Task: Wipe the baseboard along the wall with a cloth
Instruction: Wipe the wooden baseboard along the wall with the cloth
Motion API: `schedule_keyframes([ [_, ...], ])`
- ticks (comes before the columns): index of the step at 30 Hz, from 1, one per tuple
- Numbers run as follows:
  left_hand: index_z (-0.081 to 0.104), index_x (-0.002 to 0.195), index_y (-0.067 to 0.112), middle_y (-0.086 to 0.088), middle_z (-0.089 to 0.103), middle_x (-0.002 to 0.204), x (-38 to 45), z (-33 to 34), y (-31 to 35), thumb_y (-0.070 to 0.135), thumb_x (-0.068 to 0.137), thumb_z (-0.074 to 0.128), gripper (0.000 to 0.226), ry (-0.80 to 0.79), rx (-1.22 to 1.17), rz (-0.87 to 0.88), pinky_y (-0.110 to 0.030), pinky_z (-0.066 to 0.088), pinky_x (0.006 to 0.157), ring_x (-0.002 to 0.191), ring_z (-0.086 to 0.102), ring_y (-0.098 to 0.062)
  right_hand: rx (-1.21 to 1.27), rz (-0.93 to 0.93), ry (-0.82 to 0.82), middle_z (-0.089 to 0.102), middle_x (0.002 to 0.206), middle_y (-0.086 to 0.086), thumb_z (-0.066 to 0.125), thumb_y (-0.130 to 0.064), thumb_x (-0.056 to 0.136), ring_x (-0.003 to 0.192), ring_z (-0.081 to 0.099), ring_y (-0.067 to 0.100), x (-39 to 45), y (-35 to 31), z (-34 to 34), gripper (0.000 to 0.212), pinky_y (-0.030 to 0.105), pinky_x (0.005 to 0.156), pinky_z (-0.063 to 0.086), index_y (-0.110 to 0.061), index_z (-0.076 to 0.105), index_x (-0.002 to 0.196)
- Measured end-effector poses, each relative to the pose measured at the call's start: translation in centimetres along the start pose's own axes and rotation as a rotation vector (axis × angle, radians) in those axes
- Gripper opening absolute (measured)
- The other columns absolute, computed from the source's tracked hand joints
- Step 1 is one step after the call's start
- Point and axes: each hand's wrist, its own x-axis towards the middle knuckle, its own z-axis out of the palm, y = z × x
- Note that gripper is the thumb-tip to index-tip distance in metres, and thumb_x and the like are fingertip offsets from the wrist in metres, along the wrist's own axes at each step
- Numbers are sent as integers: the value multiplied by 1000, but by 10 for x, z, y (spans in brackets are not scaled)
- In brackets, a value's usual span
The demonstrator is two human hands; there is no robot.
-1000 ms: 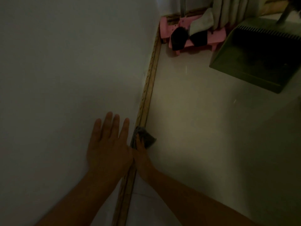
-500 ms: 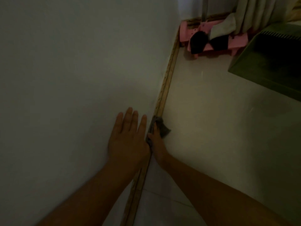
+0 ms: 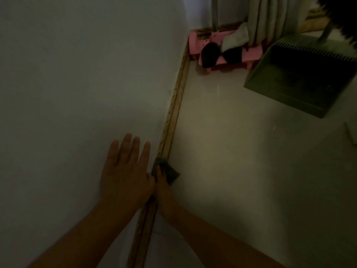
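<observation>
A narrow wooden baseboard (image 3: pixel 174 111) runs along the foot of the white wall (image 3: pixel 77 74), from the bottom middle up to the far corner. My right hand (image 3: pixel 163 187) presses a small grey cloth (image 3: pixel 169 170) against the baseboard where it meets the floor. The cloth's edge folds out onto the pale floor. My left hand (image 3: pixel 126 174) lies flat on the wall just left of the cloth, fingers spread, holding nothing. The scene is dim.
In the far corner stands a pink stool (image 3: pixel 229 53) with black and white cloths draped on it. A green dustpan (image 3: pixel 301 78) stands on the floor at upper right, with a pale curtain (image 3: pixel 270 18) behind it. The pale tiled floor (image 3: pixel 241 161) spreads to the right.
The cloth and my right hand have shifted slightly along the baseboard while my view swung left and right. My left hand has stayed flat on the wall beside it.
</observation>
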Motion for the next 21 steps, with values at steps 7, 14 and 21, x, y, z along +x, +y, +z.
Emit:
schedule_keyframes([
  [7,-11,148,19,-13,-9,157,-4,-3,-1,51,82,11,77,-26,34,-6,-51,-26,107,142,-20,-31,-180,-107,16,7,160,-3,38,-31,101,147,8,19,7,-1,-6,51,41,119,16,-44,14,144],
  [14,-24,142,16,-14,-23,154,-2,-12,1,55,92,14,74,-141,64,9,-49,-34,98,139,-29,-31,-144,-68,87,9,160,-6,42,-92,63,146,13,18,-2,20,11,74,47,118,20,-65,13,127],
  [21,-17,146,17,-14,-21,155,-3,-16,3,51,93,18,72,-143,66,16,-48,-41,89,139,-27,-30,-270,-103,42,10,159,0,37,-49,95,146,12,23,1,9,9,49,47,118,19,-54,1,128],
])
